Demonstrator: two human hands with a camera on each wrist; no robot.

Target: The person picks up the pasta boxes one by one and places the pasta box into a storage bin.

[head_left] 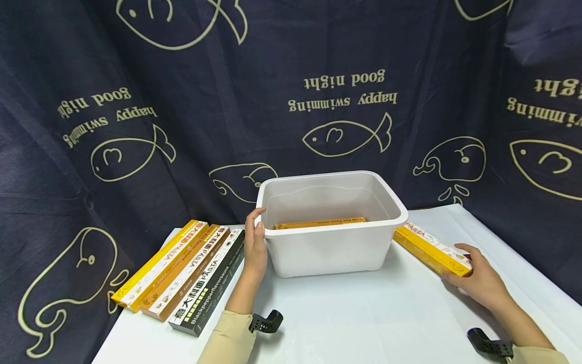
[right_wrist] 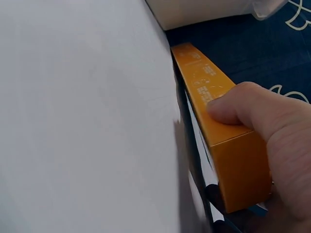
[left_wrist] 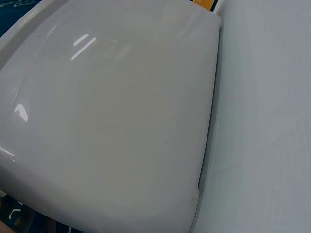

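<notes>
A white plastic bin (head_left: 327,255) stands upright on the table. Its left rim is held by my left hand (head_left: 255,248), with fingers hooked over the edge. Inside the bin lies an orange pasta box (head_left: 320,223), partly hidden by the front wall. My right hand (head_left: 484,278) grips the near end of a yellow pasta box (head_left: 432,248) to the right of the bin. In the right wrist view, the thumb (right_wrist: 233,108) presses on the box's orange side (right_wrist: 204,90). The left wrist view is filled mostly by the bin's outer wall (left_wrist: 121,107).
Left of the bin, three long pasta boxes lie side by side: a yellow one (head_left: 159,265), a brown-orange one (head_left: 184,273) and a black one (head_left: 209,288). A white cloth covers the table (head_left: 354,318). Behind hangs a dark blue curtain (head_left: 254,116) with fish drawings.
</notes>
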